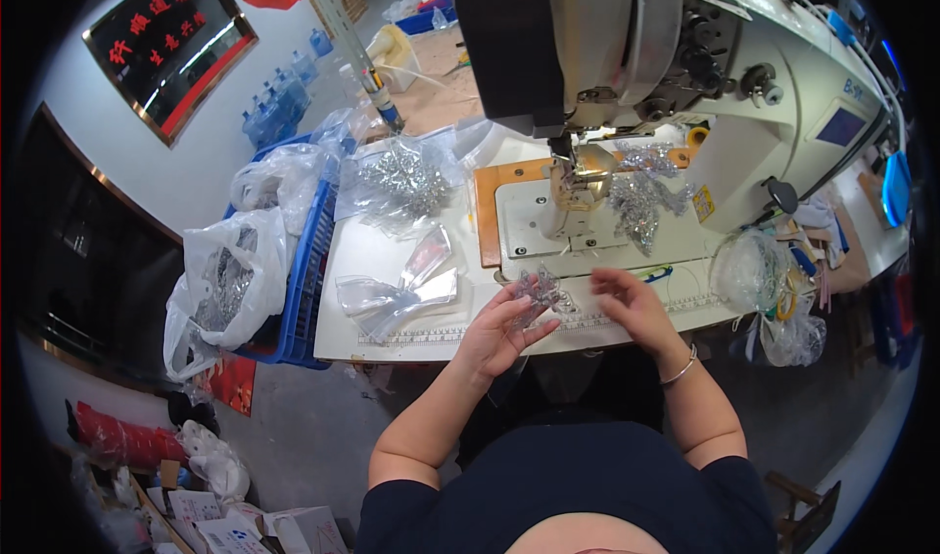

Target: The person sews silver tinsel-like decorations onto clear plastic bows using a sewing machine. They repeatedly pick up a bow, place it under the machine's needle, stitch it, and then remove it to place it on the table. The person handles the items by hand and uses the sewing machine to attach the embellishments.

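My left hand (495,335) holds a glittery silver beaded ornament (537,293) between thumb and fingers, above the front edge of the sewing table. Just to the right, my right hand (634,307) is raised with its fingers loosely bent and apart, and nothing shows in it. Beyond both hands stands a tall sewing machine (578,196), its needle area over a metal plate (519,216). More silver ornaments (641,211) are heaped right of the needle. Clear plastic pieces (406,289) lie left of my left hand.
A clear bag of silver ornaments (406,184) sits at the table's back left. Against the left edge stands a blue crate (302,270) with a white plastic bag (230,285) in it. Snips (658,274) lie right of the plate. Clear bags (754,275) hang at the right edge.
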Tool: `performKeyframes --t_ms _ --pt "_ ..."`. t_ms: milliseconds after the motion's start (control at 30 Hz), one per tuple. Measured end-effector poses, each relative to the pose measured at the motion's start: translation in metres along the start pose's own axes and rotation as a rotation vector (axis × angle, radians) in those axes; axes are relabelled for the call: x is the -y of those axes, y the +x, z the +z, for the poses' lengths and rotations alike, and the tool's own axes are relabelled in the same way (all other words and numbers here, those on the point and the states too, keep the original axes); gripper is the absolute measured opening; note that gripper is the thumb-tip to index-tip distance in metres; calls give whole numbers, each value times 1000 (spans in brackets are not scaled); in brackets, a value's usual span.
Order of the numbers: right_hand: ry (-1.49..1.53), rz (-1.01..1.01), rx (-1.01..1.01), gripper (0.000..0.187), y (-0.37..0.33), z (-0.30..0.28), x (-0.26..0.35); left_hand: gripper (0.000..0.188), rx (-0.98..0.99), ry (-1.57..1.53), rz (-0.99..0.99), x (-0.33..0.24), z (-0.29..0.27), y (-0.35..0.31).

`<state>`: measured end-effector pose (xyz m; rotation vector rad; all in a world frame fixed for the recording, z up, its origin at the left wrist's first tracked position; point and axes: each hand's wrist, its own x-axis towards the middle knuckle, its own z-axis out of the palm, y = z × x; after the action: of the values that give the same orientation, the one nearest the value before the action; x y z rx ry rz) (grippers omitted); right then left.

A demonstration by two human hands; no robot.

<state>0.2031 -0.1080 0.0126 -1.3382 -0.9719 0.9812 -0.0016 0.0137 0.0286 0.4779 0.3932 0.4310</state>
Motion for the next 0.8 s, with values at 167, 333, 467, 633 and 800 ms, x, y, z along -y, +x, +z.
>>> performKeyframes --t_ms 167,333,467,633,800 --pt "-68 57 141 45 1 18 13 39 86 -27 -40 5 1 -8" --pt "-311 -128 130 26 7 31 18 44 59 45 -99 9 -1 -11" --pt "-117 -7 180 18 9 35 21 45 74 174 -101 0 0 -14" --pt "-453 -420 -181 18 11 36 36 44 -211 388 435 -24 -35 -9" --pt "-1267 -1179 -522 25 12 31 39 40 76 177 505 11 -6 -31"
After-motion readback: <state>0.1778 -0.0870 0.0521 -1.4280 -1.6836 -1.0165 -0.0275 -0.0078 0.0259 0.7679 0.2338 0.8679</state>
